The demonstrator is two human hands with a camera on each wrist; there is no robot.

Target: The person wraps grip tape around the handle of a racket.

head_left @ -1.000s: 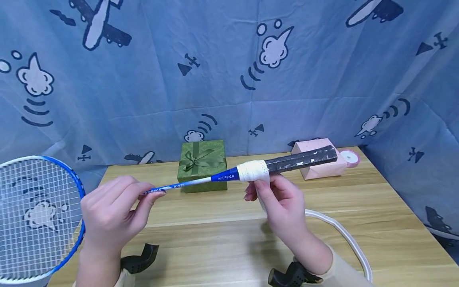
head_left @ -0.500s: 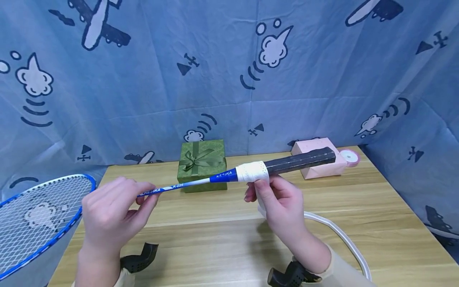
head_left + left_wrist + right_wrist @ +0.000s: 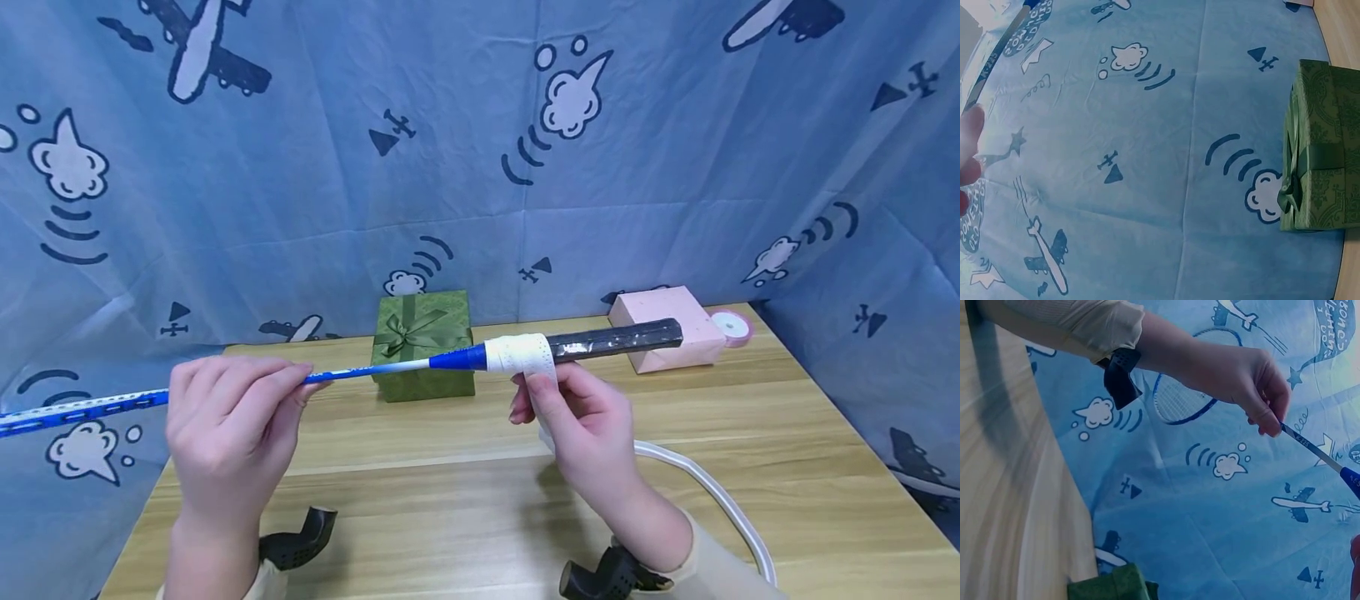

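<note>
Rotated since a second ago, the badminton racket (image 3: 420,365) now shows its head edge-on at far left, where earlier I saw the strings face-on. Nearest me, my left hand (image 3: 225,433) pinches the thin blue-and-white shaft between curled fingertips. My right hand (image 3: 581,425) curls under the handle, thumb and fingers closed on the white grip tape (image 3: 521,357) wound beside the black grip. Racket held level above the wooden table (image 3: 787,467). Beyond it, a green gift box (image 3: 423,333) and a pink box (image 3: 663,307) sit against the blue curtain (image 3: 480,167).
</note>
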